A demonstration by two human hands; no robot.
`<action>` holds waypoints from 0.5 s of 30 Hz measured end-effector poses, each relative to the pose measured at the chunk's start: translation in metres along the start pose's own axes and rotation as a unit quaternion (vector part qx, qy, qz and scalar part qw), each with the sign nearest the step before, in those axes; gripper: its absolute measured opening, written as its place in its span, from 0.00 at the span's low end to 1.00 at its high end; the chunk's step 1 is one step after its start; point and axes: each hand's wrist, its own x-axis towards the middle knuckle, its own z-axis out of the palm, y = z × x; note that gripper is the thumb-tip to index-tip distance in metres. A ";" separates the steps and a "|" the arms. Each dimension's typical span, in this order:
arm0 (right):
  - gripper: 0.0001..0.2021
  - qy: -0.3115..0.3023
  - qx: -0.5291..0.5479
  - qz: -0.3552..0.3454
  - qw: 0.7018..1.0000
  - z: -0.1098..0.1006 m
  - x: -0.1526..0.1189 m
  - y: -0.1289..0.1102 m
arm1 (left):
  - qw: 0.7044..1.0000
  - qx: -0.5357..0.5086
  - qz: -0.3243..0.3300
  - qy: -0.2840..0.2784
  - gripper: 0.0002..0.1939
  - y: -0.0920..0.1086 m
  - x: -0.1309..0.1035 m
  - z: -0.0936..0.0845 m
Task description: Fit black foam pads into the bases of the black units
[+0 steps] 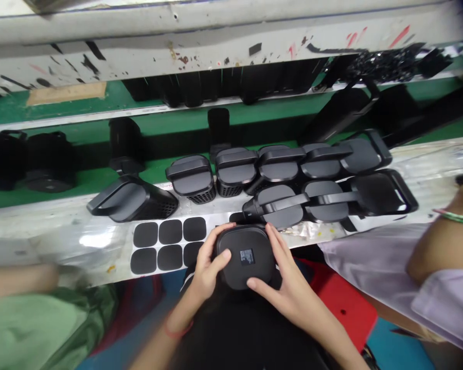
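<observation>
Close to my body I hold a black rounded-square housing (235,272), its flat face with a small printed label turned up to me. My left hand (212,262) grips its left side, thumb lying on the face. On the opposite side my right hand (283,272) wraps the edge, with its thumb tip near the lower rim. Just left of my hands, a white sheet of black rounded-square pads (170,232) lies on the bench. Beyond them stand several black housings with handles (236,164), some with perforated sides.
A green conveyor belt (158,133) runs behind the bench, carrying more black housings (125,141). A stained white shelf edge (216,46) crosses above. Co-workers sit at both sides: a green garment (42,329) left, a pale sleeve (447,303) right. A red stool (343,303) is below.
</observation>
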 end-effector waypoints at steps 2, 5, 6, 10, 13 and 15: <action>0.41 0.005 0.051 0.020 0.998 0.007 0.001 -0.002 | 0.999 -0.016 -0.021 0.029 0.17 0.006 0.001 0.002; 0.36 0.024 0.118 0.028 0.992 0.009 0.005 -0.008 | 0.997 -0.012 -0.050 0.049 0.14 0.015 0.003 0.006; 0.34 0.040 0.126 0.032 0.991 0.008 0.008 -0.012 | 0.997 0.004 -0.056 0.050 0.14 0.019 0.004 0.008; 0.26 0.118 0.062 0.093 0.987 0.006 0.027 -0.036 | 0.995 0.064 -0.067 0.045 0.14 0.027 0.009 0.015; 0.22 0.147 0.002 0.112 0.983 0.003 0.039 -0.048 | 0.993 0.065 -0.077 0.056 0.13 0.027 0.012 0.016; 0.20 0.144 0.008 0.094 0.985 0.002 0.039 -0.047 | 0.993 0.055 -0.087 0.064 0.13 0.027 0.011 0.015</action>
